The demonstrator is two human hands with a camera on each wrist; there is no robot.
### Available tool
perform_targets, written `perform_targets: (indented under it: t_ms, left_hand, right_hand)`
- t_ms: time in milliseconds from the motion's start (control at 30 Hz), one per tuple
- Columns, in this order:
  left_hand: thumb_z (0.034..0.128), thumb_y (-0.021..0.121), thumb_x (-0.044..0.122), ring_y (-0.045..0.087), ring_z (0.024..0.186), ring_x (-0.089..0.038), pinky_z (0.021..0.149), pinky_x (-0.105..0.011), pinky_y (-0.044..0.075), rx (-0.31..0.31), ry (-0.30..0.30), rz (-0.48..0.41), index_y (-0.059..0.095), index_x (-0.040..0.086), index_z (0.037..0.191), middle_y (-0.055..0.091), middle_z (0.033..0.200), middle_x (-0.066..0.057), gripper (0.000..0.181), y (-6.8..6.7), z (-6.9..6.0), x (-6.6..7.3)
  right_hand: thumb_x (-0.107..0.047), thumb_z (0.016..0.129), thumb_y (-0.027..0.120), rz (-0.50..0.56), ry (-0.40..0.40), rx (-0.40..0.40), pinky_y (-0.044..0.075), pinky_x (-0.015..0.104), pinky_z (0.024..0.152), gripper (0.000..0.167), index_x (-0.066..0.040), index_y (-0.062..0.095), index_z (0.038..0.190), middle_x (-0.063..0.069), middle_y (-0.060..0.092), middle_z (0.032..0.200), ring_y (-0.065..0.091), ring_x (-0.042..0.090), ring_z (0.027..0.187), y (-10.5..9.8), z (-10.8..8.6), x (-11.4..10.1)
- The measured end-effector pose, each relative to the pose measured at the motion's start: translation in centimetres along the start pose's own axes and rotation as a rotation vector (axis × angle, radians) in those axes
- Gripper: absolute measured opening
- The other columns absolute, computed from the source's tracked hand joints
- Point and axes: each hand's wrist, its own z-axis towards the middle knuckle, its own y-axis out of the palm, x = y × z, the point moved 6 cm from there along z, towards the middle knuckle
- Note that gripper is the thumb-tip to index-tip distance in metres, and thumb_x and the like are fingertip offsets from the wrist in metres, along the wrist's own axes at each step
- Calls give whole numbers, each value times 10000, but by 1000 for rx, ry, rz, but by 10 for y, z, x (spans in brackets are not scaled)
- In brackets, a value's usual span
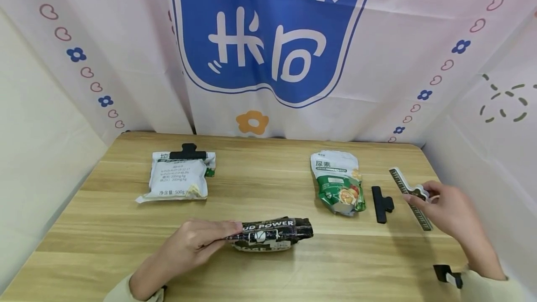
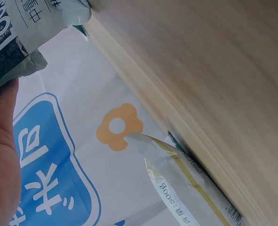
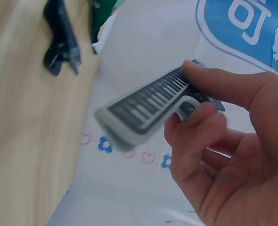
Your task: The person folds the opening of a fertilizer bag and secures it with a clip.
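My left hand [image 1: 195, 241] pinches one end of a dark printed bag [image 1: 268, 236], its top folded over, above the front middle of the table. In the left wrist view part of that bag [image 2: 12, 42] shows above the fingers. At the right, my right hand [image 1: 450, 209] holds a long bag clip [image 1: 409, 197] with a piano-key pattern, thumb and fingers on its handle. The right wrist view shows this clip [image 3: 148, 101] between thumb and curled fingers, raised off the table. A black bag clip [image 1: 381, 205] lies just left of the right hand.
A white bag [image 1: 176, 178] with a black clip [image 1: 189, 152] on its top lies at the back left. A green and white pouch [image 1: 339, 183] lies right of centre on the wooden table [image 1: 260, 176]. Printed curtains [image 1: 268, 106] hang behind the table.
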Motion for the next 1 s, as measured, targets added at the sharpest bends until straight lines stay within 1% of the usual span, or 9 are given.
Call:
perform_targets:
  t_ms: [67, 167, 233, 300, 400, 600, 700, 833, 1000]
  left_hand:
    - [1108, 516, 300, 807, 993, -174, 904, -170, 620, 1, -1, -3, 789, 94, 1206, 817, 1146, -59, 356, 0, 0, 0]
    - [1108, 513, 298, 807, 994, -175, 904, -173, 621, 2, -2, -6, 789, 98, 1206, 817, 1144, -57, 355, 0, 0, 0]
    - [1108, 513, 298, 806, 996, -175, 905, -174, 621, 1, -4, -8, 789, 98, 1207, 817, 1144, -57, 355, 0, 0, 0]
    - [1108, 515, 297, 806, 998, -176, 907, -175, 622, 1, -3, -8, 787, 97, 1209, 817, 1143, -57, 353, 0, 0, 0]
    - [1107, 516, 295, 806, 997, -179, 908, -175, 621, 0, -2, -10, 787, 95, 1209, 818, 1142, -61, 351, 0, 0, 0]
    - [1104, 534, 273, 808, 990, -185, 910, -177, 621, 8, 8, -19, 791, 88, 1195, 819, 1130, -70, 330, 0, 0, 0]
    - [1101, 543, 258, 810, 983, -189, 909, -180, 622, 18, 18, -22, 793, 79, 1187, 821, 1121, -78, 318, -1, 0, 0]
    - [1101, 544, 249, 811, 976, -192, 906, -182, 624, 28, 29, -21, 792, 74, 1185, 822, 1116, -81, 315, -2, 0, 0]
    - [1101, 542, 248, 810, 984, -190, 909, -181, 623, 23, 25, -27, 790, 77, 1194, 820, 1122, -80, 315, -2, 1, 0]
  right_hand:
    - [-353, 958, 784, 13, -6, -11, 423, 238, 509, 337, -30, 697, 995, 76, 741, 824, 578, 50, 676, 0, 0, -7]
    - [-351, 984, 754, 24, -19, -15, 383, 248, 479, 344, -23, 681, 1058, 29, 677, 734, 506, 42, 597, 0, 0, -18]
    - [-331, 996, 741, 37, -43, 1, 381, 245, 477, 338, -15, 672, 1095, 18, 665, 727, 486, 25, 583, 0, 0, -27]
    - [-283, 999, 741, 66, -86, 27, 410, 233, 482, 326, 4, 664, 1134, 46, 681, 753, 499, -5, 595, 0, -1, -36]
    - [-207, 992, 748, 121, -160, 64, 457, 218, 506, 336, 36, 653, 1204, 87, 725, 851, 549, -50, 656, 1, -2, -49]
    - [-74, 959, 761, 192, -288, 93, 475, 183, 516, 339, 57, 659, 1254, 77, 689, 855, 573, -60, 685, 3, -7, -73]
    - [-16, 944, 759, 225, -358, 96, 541, 105, 610, 325, 43, 678, 1253, 75, 693, 915, 590, -64, 761, 4, -10, -84]
    - [23, 925, 763, 250, -450, 105, 555, 24, 758, 322, -17, 712, 1240, 39, 704, 968, 607, -55, 824, 4, -14, -99]
    - [18, 886, 807, 243, -486, 141, 545, 31, 729, 364, -63, 725, 1232, -40, 694, 935, 614, -56, 815, 1, -16, -111]
